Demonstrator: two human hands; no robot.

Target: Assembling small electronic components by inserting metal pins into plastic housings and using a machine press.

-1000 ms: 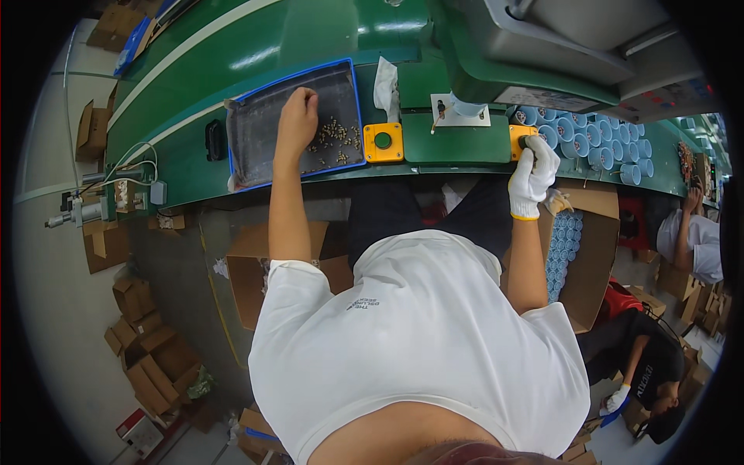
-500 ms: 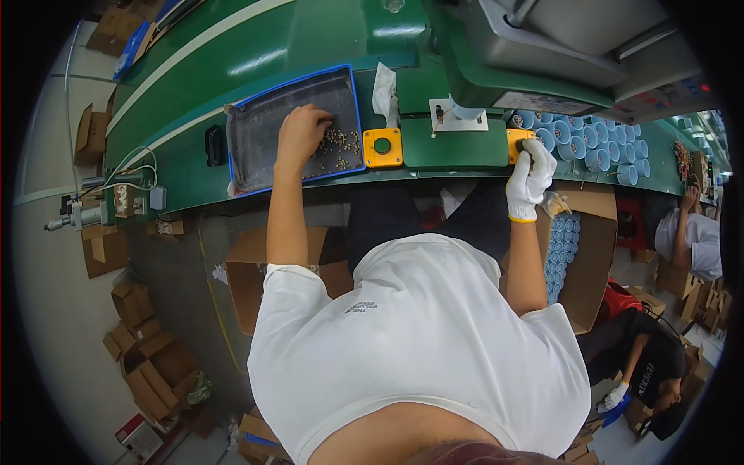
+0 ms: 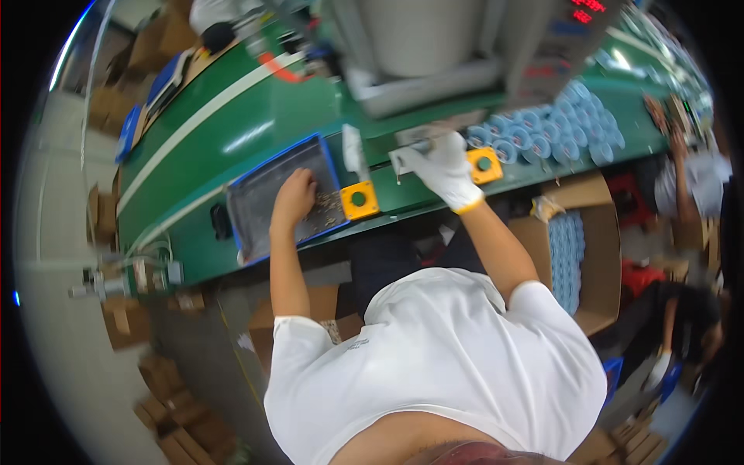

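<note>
My bare left hand (image 3: 296, 194) is over the dark, blue-rimmed tray (image 3: 260, 190), fingers curled together beside a scatter of small metal pieces (image 3: 328, 208). Whatever it pinches is too small to make out. My right hand (image 3: 448, 172), in a white knit glove, reaches under the grey press (image 3: 422, 46) at the small white plate (image 3: 401, 164). Its thumb points left; the other fingers are blurred and partly hidden, so its grip does not show. Yellow boxes with green buttons, one left (image 3: 359, 200) and one right (image 3: 484, 164), flank that spot.
Many light blue cups (image 3: 554, 132) stand right of the press on the green bench (image 3: 395, 200). An open carton (image 3: 601, 256) below holds more blue cups. A white cloth-like strip (image 3: 353, 149) lies beside the tray. Other people work at the right.
My right hand has left the right button box and moved left to the plate under the press. My left hand stays over the tray. The whole view has tilted and shifted.
</note>
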